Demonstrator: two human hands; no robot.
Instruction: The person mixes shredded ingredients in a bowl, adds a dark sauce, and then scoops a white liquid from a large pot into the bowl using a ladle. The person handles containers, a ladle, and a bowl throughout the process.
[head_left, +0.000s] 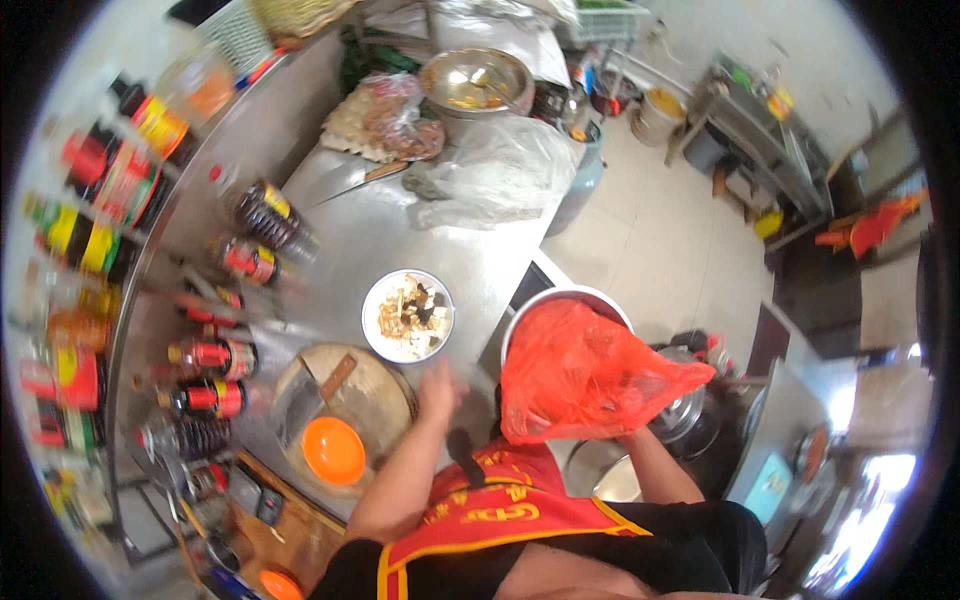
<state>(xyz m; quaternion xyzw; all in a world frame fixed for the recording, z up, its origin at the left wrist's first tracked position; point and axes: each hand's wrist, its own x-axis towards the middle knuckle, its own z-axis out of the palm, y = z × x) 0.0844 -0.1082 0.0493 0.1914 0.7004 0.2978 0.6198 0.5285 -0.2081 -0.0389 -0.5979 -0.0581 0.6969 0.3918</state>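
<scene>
My left hand (442, 390), blurred and with nothing visible in it, is over the steel counter just below a round bowl (409, 316). White pieces, brown bits and dark pieces fill that bowl. To the right, a red plastic bag (574, 367) bulges over the rim of a large pale basin (517, 319). My right hand (631, 439) is at the bag's lower edge; the bag hides its fingers, so its grip cannot be made out. A cleaver (311, 397) and an orange bowl (334, 450) rest on a round chopping board (386, 397) left of my left forearm.
Sauce bottles (217, 358) line the counter's left side, with more on the shelf behind. Toward the far end are a knife (367, 181), crumpled clear plastic (502, 172) and a steel bowl (480, 82). A gas cylinder (581, 184) stands beside the counter. Lidded pots (682, 420) are at right.
</scene>
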